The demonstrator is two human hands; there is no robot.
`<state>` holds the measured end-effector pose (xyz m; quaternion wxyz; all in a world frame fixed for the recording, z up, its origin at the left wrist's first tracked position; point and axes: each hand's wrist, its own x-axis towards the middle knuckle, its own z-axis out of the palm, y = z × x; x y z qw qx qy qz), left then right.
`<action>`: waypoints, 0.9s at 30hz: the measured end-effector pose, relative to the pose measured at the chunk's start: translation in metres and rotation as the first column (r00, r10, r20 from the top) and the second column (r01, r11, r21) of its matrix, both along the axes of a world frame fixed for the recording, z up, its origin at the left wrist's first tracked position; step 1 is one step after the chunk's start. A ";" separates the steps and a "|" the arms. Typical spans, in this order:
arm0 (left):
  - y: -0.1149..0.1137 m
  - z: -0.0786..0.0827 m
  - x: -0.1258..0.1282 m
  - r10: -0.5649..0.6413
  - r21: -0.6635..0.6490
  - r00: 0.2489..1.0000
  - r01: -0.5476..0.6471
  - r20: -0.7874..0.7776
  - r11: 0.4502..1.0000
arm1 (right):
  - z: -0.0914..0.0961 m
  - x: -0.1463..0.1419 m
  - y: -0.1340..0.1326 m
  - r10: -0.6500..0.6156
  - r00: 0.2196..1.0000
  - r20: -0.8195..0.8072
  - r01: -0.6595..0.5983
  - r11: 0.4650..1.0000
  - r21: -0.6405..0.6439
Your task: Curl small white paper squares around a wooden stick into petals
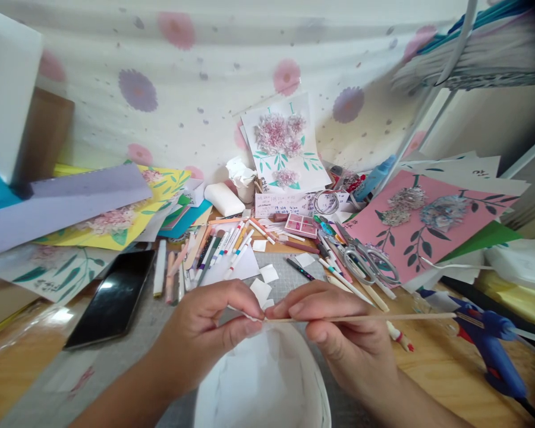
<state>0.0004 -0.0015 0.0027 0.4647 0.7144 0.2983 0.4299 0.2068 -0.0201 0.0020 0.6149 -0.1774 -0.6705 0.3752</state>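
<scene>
Both hands meet above a white bowl-like container point(263, 380) at the front centre. My right hand point(348, 333) is closed on a thin wooden stick point(396, 317), which lies almost level and reaches out to the right. Thumb and forefinger of my left hand point(205, 327) pinch a small white piece of paper point(249, 315) at the stick's left tip; most of that piece is hidden by the fingers. Small white paper squares point(261, 290) lie just beyond the hands, with others inside the container.
Markers point(223, 249) and scissors point(365, 261) lie behind the hands. A black phone point(111, 297) is at left, a blue glue gun point(490, 339) at right. Flower pictures on white point(312, 142), yellow point(160, 202) and pink paper point(468, 208) surround the back.
</scene>
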 end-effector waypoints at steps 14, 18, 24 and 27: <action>-0.001 -0.001 -0.001 0.055 0.028 0.994 -0.052 -0.098 0.998 | 0.001 -0.001 0.003 -0.001 1.000 0.003 0.001 0.999 0.046; -0.002 -0.001 -0.001 0.089 0.011 0.990 -0.088 -0.109 0.996 | 0.000 -0.002 0.001 -0.001 1.000 0.010 0.001 0.999 0.041; -0.002 -0.007 0.002 0.099 0.099 0.987 -0.087 -0.128 0.991 | -0.001 -0.004 0.001 -0.008 1.000 0.000 0.008 0.999 0.035; -0.002 -0.004 0.002 0.191 0.266 0.980 -0.170 -0.056 0.949 | 0.002 -0.005 0.001 -0.041 0.999 -0.015 0.042 0.998 0.041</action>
